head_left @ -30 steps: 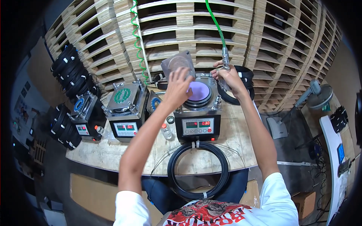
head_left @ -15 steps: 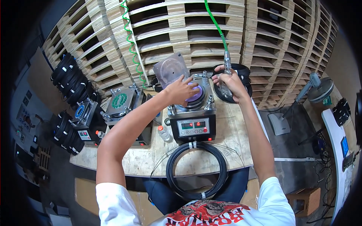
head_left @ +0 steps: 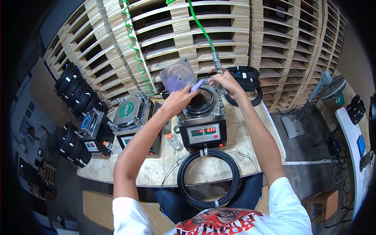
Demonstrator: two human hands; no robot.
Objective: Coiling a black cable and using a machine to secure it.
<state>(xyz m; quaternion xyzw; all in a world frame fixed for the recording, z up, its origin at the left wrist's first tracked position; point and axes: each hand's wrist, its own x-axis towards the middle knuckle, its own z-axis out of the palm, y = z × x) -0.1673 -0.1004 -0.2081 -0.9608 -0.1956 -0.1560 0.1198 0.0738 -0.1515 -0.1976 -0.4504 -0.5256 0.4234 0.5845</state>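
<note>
My left hand pinches a purple disc, which is tilted up on edge over the round black cup of a bench machine. Inside, the cup looks dark. In my right hand is a metal air blow gun on a green hose, its nozzle close to the disc and the cup's far rim. The machine's front panel has a lit red and green display. Behind the cup, a clear square plate leans up, with a purple tint showing in it.
Two similar machines stand left, one bearing green beads, the other a blue ring. Clear bottles with orange caps stand nearby. A black cable coil overhangs the front edge. Wooden pallets rise behind; a fan stands right.
My left hand has lifted the purple disc from lying over the cup to a tilt above it. My right hand has brought the blow gun left, close to the disc. The display reading has changed.
</note>
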